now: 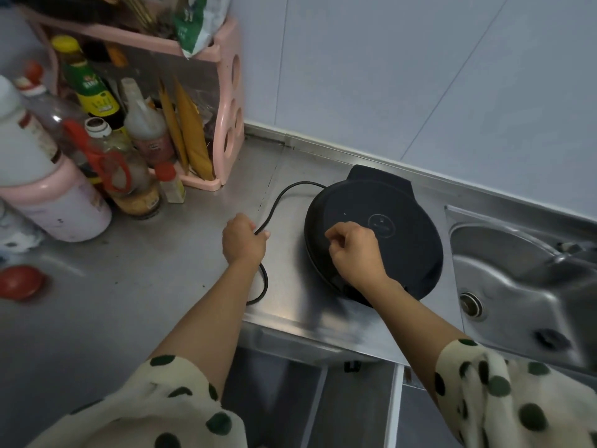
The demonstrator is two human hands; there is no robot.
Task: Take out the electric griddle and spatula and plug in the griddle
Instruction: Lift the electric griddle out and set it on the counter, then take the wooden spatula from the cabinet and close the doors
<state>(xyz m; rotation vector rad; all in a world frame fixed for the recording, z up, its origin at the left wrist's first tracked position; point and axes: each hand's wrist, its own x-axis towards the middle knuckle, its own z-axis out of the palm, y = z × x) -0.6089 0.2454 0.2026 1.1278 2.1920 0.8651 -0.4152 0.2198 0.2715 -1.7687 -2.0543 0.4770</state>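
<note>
The round black electric griddle (387, 227) sits closed on the steel counter (161, 279), left of the sink. Its black power cord (277, 198) curves from the griddle's far left side toward me. My left hand (244, 240) is closed around the cord; more cord loops out below my wrist. My right hand (353, 250) hovers over the griddle's lid with fingers curled; I cannot see anything in it. The plug and the spatula are not in view.
A steel sink (523, 279) lies to the right. A pink rack (226, 101) with sauce bottles (93, 88) and jars crowds the back left. A pink-and-white flask (48, 185) and a red lid (21, 282) stand at the left. Open cabinet space shows below the counter edge.
</note>
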